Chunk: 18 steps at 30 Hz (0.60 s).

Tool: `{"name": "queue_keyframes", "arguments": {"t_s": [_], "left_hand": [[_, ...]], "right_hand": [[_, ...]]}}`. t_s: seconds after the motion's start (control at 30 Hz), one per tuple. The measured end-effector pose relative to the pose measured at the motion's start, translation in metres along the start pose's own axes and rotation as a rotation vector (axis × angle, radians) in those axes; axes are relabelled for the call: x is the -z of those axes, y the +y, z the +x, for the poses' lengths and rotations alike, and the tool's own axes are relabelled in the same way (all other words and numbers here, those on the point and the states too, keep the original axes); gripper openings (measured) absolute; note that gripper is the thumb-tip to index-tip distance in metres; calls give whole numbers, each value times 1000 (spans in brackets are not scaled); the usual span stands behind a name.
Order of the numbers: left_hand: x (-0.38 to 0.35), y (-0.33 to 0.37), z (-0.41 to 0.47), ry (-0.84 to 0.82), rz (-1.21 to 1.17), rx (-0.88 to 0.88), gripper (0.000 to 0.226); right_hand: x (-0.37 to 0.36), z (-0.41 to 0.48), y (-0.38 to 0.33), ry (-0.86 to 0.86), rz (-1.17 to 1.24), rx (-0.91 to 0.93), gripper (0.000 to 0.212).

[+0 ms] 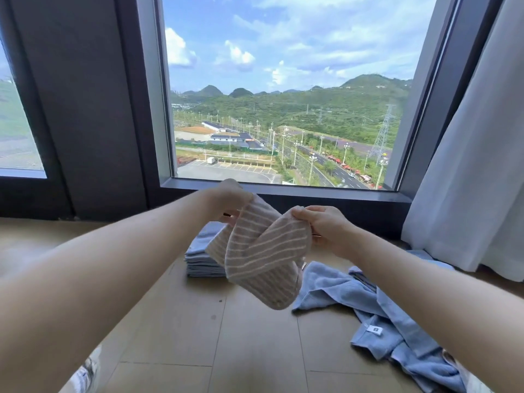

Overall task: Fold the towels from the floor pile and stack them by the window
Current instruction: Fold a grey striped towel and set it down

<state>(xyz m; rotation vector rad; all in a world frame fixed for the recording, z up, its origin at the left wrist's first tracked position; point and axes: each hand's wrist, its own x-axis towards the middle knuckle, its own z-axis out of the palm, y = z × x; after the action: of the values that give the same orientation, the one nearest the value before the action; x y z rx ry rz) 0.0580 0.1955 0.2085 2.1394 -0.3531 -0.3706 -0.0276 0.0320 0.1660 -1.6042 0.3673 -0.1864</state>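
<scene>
A tall window fills the twelve o'clock of the view, above a pale wood floor, with a white curtain hanging at three o'clock. At five o'clock a loose pile of blue towels sprawls on the floor. At nine o'clock from that pile, just below the sill, sits a neat stack of folded blue towels.

Held in the air in front of the stack, a beige striped towel hangs between the person's left hand, at the cloth's eleven o'clock, and right hand, at its two o'clock. Each grip is pinched on the towel's upper edge, fingers curled round the cloth.

The towel looks light, soft and limp: it twists across the middle, and its lower end sags into a loose fold. The ribbed weave should resist slipping, but the cloth will likely hold no shape unaided. The best hold appears to be the two upper corners, drawn apart to take out the twist before any fold.
</scene>
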Motion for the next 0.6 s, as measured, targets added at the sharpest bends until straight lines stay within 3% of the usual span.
{"name": "queue_keyframes", "arguments": {"t_s": [0.17, 0.27, 0.4, 0.6], "left_hand": [[6, 3, -7, -30, 173, -170, 24], [8, 7, -15, -110, 281, -278, 31], [3, 4, -21, -191, 383, -424, 39], [-13, -13, -16, -38, 277, -507, 18]], "right_hand": [[-6, 4, -6, 21, -111, 17, 19], [-13, 0, -11, -48, -356, 148, 11], [-16, -2, -31, -109, -466, 277, 7], [-10, -3, -29, -13, -461, 396, 17]]}}
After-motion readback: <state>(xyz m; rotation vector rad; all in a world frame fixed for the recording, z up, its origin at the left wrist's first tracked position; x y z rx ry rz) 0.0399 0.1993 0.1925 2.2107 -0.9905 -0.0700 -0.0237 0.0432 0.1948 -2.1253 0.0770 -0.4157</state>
